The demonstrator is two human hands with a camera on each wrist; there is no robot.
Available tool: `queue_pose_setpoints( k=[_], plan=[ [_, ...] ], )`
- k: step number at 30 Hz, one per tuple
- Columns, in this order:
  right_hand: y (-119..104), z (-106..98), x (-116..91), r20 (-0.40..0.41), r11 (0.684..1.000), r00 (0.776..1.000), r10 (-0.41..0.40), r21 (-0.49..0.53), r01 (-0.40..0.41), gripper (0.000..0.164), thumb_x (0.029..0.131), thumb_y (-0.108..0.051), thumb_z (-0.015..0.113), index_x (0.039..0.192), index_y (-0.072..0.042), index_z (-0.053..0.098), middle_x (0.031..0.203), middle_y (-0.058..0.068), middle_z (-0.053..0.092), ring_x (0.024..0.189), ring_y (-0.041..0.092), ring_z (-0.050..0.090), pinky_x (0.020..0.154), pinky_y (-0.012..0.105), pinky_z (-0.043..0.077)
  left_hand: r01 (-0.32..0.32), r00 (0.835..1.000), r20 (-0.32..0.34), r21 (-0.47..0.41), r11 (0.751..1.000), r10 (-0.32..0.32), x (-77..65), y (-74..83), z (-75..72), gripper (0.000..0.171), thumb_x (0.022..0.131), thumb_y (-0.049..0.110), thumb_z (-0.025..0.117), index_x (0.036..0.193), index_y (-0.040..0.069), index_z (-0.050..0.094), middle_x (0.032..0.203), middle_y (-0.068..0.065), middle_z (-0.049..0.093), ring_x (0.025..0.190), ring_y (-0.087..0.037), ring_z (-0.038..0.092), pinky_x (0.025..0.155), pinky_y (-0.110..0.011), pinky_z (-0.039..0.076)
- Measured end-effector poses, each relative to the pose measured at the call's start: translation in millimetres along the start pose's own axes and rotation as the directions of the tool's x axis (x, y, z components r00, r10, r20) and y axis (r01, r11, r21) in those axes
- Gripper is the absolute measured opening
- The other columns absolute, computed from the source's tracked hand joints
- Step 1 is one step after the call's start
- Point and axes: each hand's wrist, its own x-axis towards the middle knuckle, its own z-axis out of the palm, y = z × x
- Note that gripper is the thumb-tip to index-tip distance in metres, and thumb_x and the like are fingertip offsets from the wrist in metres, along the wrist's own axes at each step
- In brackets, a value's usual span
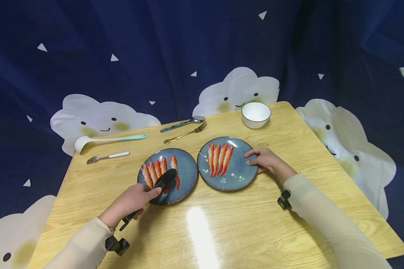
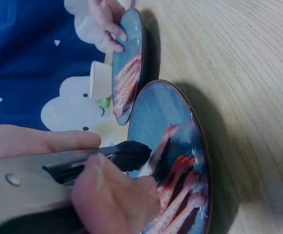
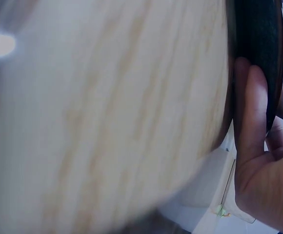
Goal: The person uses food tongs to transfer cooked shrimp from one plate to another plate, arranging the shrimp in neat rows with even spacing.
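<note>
Black-tipped tongs [image 1: 170, 175] sit in our left hand [image 1: 135, 198], fingers curled round, with shrimp [image 1: 152, 172] on the first plate [image 1: 187, 172] just beyond. We find our right hand [image 1: 266, 159] pinching the second plate [image 1: 239, 161] by its rim, four shrimp [image 1: 220, 158] left of its fingertips.

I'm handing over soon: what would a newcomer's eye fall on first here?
Probably the red-orange shrimp on the left plate and right plate, side by side. Next, the black-tipped tongs in the left hand, over the left plate, and the right hand gripping the right plate's edge. Behind, white clouds stand out on the dark blue curtain.
</note>
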Motion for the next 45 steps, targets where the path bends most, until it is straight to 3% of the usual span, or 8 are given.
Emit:
queue_pose_setpoints(
  k=[7,15,19,23,29,38,45],
  plan=[
    [0,0,0,-0.008,1.0,1.0,0.006,0.006,-0.006,0.036,0.074,-0.004,0.067,0.109,-0.003,0.057,0.09,0.012,0.056,0.059,0.02,0.06,0.054,0.039,0.049,-0.019,1.0,-0.015,0.031,0.999,0.02,1.6,0.5,-1.3,0.06,0.072,0.064,0.05,0.08,0.005,0.055,0.049,-0.006,0.045,0.033,-0.017,0.041,0.037,-0.032,0.038],
    [1,0,2,0.002,1.0,1.0,-0.003,0.008,0.003,0.037,0.074,-0.005,0.067,0.11,-0.003,0.056,0.092,0.012,0.055,0.06,0.021,0.061,0.055,0.039,0.049,-0.09,0.992,-0.08,0.064,0.994,0.095,2.6,6.5,-1.2,0.056,0.07,0.067,0.05,0.084,0.013,0.055,0.05,-0.006,0.048,0.034,-0.019,0.043,0.037,-0.032,0.036],
    [1,0,2,-0.001,1.0,1.0,-0.006,0.0,0.006,0.038,0.074,-0.005,0.067,0.11,-0.003,0.056,0.092,0.012,0.055,0.06,0.02,0.061,0.054,0.039,0.049,-0.142,0.983,-0.108,0.086,0.986,0.151,4.3,16.4,1.5,0.056,0.071,0.068,0.047,0.087,0.015,0.056,0.057,-0.005,0.051,0.036,-0.02,0.047,0.039,-0.033,0.038],
    [1,0,1,-0.005,1.0,1.0,-0.003,-0.007,0.003,0.037,0.074,-0.005,0.067,0.11,-0.004,0.057,0.092,0.012,0.055,0.06,0.02,0.06,0.054,0.039,0.049,-0.221,0.965,-0.119,0.114,0.969,0.234,7.5,30.4,8.3,0.045,0.077,0.061,0.048,0.085,0.017,0.057,0.057,-0.004,0.05,0.039,-0.02,0.049,0.042,-0.032,0.038],
    [0,0,1,-0.018,1.0,1.0,-0.001,-0.012,0.0,0.036,0.074,-0.005,0.067,0.109,-0.004,0.057,0.093,0.012,0.055,0.059,0.02,0.06,0.053,0.038,0.049,-0.309,0.945,-0.076,0.122,0.943,0.319,14.4,59.3,23.5,0.032,0.082,0.049,0.052,0.082,0.018,0.057,0.054,-0.002,0.051,0.038,-0.017,0.047,0.039,-0.031,0.037],
    [1,0,0,-0.017,1.0,1.0,-0.005,-0.021,0.005,0.037,0.074,-0.006,0.068,0.109,-0.005,0.057,0.095,0.012,0.053,0.058,0.018,0.059,0.051,0.036,0.049,-0.376,0.924,-0.008,0.161,0.913,0.382,29.5,95.0,50.6,0.038,0.081,0.053,0.05,0.08,0.015,0.056,0.055,-0.002,0.051,0.038,-0.016,0.048,0.039,-0.031,0.039],
    [-1,1,-2,-0.021,1.0,1.0,-0.003,-0.023,0.002,0.036,0.075,-0.006,0.067,0.11,-0.005,0.057,0.095,0.012,0.053,0.058,0.017,0.059,0.052,0.037,0.049,-0.357,0.933,0.026,0.206,0.911,0.36,37.7,111.8,67.9,0.041,0.08,0.055,0.049,0.077,0.015,0.055,0.06,-0.003,0.053,0.044,-0.016,0.049,0.042,-0.031,0.04]
  ],
)
